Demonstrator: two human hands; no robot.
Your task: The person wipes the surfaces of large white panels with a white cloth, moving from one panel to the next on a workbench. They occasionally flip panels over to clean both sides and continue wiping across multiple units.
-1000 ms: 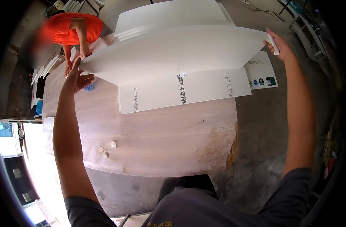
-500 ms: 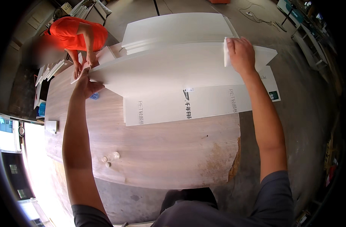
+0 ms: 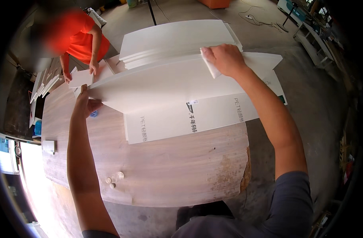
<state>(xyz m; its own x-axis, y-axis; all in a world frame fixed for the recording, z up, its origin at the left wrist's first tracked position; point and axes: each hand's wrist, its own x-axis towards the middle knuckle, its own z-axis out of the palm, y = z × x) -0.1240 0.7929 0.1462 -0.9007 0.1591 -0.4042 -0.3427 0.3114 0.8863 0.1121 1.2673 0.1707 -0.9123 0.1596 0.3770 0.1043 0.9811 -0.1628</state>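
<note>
A long white panel [image 3: 153, 81] is held tilted up on its edge. My left hand [image 3: 87, 104] grips its left end, fingers over the edge and thumb on the near side. My right hand [image 3: 227, 60] holds a folded white cloth [image 3: 210, 66] at the panel's upper part, right of the middle. Under it a printed white panel [image 3: 165, 123] lies flat on the wood-grain table [image 3: 149, 166]. Behind the raised panel is a stack of white panels [image 3: 173, 41].
At the far left a co-worker in an orange shirt [image 3: 86, 47] handles a small white board [image 3: 81, 78]. Small clear bottles [image 3: 120, 175] lie near the table's front, and a small white block [image 3: 49, 146] sits at its left edge. Cables [image 3: 249, 17] trail on the floor.
My right hand has moved left along the raised panel with the cloth. My left hand stays at the panel's left end. The co-worker now holds a small white board flatter.
</note>
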